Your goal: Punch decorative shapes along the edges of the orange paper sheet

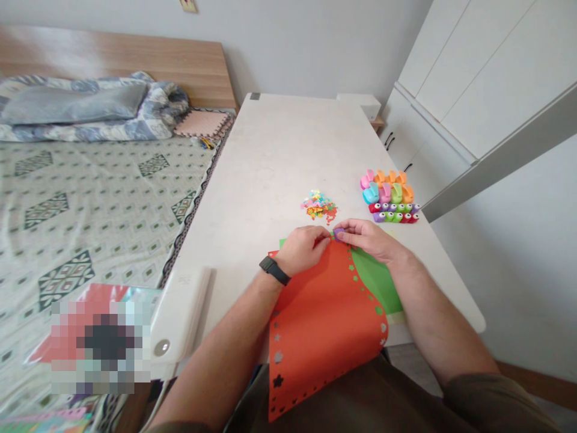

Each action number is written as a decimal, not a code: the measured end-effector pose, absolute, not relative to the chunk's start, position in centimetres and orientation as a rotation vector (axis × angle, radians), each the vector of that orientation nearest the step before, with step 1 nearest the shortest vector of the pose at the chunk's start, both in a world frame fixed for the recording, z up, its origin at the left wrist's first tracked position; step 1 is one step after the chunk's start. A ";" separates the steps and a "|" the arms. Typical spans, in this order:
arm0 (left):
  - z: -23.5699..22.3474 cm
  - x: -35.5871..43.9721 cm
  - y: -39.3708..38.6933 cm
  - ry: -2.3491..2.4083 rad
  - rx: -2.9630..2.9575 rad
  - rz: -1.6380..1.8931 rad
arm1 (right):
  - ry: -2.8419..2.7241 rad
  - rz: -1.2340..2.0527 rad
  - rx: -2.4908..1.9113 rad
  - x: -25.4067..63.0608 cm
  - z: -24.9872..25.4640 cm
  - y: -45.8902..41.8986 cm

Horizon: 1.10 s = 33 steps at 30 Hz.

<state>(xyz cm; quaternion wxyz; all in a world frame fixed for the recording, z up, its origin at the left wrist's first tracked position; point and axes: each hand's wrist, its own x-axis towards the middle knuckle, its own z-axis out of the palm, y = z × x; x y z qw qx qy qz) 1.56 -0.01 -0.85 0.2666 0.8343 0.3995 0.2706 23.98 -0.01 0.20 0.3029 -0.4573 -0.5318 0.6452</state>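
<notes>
An orange-red sheet of paper (324,313) with shaped holes punched along its edges curves over the table's near edge. My left hand (303,249) pinches its far edge. Beside it, my right hand (367,237) is closed on a small purple craft punch (338,234) at that same edge. The jaw of the punch is too small and covered to make out. Under the orange sheet lies green paper (383,276). Just beyond my hands is a heap of colourful punched paper bits (319,205).
Several larger craft punches (387,186) and rows of small ones (395,213) stand at the table's right side. A white device (184,313) with a cable lies at the left edge. A bed (112,198) adjoins on the left; white cabinets (487,78) rise at right.
</notes>
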 end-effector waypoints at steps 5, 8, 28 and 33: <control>-0.9 1.5 0.0 1.083 2.240 0.726 | -1.439 1.682 -1.216 24.1 0.2 0.1; -1.0 1.5 0.1 1.081 2.233 0.730 | -1.450 1.665 -1.220 24.1 0.2 0.1; -1.0 1.4 0.0 1.120 2.229 0.709 | -1.765 1.280 -1.285 23.5 -0.4 0.2; -0.5 1.3 0.1 1.150 2.214 0.683 | -1.817 1.220 -1.290 23.4 -1.0 0.4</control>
